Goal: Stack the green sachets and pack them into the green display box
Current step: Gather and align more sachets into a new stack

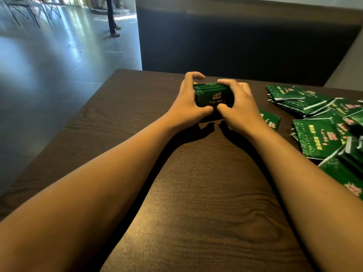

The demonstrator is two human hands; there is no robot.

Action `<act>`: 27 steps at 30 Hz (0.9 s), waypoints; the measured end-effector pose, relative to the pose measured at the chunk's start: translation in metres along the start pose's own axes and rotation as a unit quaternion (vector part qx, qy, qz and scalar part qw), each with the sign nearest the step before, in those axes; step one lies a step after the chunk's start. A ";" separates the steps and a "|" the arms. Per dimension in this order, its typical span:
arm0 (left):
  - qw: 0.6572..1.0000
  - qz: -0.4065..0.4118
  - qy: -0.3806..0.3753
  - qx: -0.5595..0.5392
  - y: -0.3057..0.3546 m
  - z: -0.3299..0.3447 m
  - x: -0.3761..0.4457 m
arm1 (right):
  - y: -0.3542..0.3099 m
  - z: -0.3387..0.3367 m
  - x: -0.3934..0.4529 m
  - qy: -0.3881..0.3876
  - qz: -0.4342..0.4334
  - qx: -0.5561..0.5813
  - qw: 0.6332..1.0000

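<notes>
A person's two bare forearms reach forward across a dark wood-grain counter point(206, 193), seen from above and behind the hands. Both hands meet near the far edge of the counter around a small green display box point(213, 97). The left hand point(188, 101) curls round the box's left end, thumb at the near side and fingers arched over the far corner. The right hand point(238, 103) curls round the right end, with its fingers over the top edge and its thumb at the near lower face. Both grips are closed on the box. Inside the box, green sachets point(209, 87) stand on edge in a row, their top edges showing between the two hands. The box front carries a pink emblem and red lettering.

To the right, a loose pile of green sachets point(322, 122) lies spread over the counter's right side, overlapping one another. One single sachet point(272, 119) lies flat just beside the right wrist, apart from the pile.

Beyond the counter stands a dark partition point(245, 46). On the left is a shiny grey floor point(49, 65), where the legs of a standing person point(113, 16) show far off.
</notes>
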State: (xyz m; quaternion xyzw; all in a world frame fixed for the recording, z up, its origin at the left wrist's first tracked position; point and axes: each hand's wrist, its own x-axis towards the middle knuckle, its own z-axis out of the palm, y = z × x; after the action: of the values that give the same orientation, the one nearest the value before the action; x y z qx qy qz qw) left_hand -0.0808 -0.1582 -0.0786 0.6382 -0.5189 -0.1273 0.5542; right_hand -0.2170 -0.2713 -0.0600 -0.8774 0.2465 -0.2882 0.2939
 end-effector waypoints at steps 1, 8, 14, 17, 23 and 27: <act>1.000 -0.007 -0.005 0.002 0.000 -0.001 0.000 | 0.000 0.000 0.000 0.007 0.001 -0.009 1.000; 1.000 -0.016 0.019 -0.006 0.000 -0.004 -0.001 | 0.004 0.002 -0.002 0.005 -0.019 -0.065 0.998; 0.999 -0.020 0.012 -0.031 0.001 -0.007 0.000 | -0.001 0.002 -0.012 -0.076 -0.028 -0.136 0.987; 0.999 -0.016 0.032 -0.023 0.001 -0.004 -0.002 | -0.001 -0.004 -0.024 -0.027 -0.002 -0.207 0.978; 0.996 -0.051 0.061 -0.049 0.003 -0.005 -0.003 | -0.010 -0.044 -0.038 -0.091 0.226 -0.428 0.870; 0.996 -0.058 0.045 -0.053 0.008 -0.002 -0.004 | -0.006 -0.042 -0.068 -0.127 0.227 -0.448 0.856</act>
State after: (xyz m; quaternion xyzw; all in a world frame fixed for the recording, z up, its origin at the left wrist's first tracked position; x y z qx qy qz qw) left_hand -0.0854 -0.1523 -0.0729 0.6419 -0.4481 -0.1575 0.6020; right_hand -0.2919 -0.2421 -0.0529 -0.8627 0.5020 0.0419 -0.0444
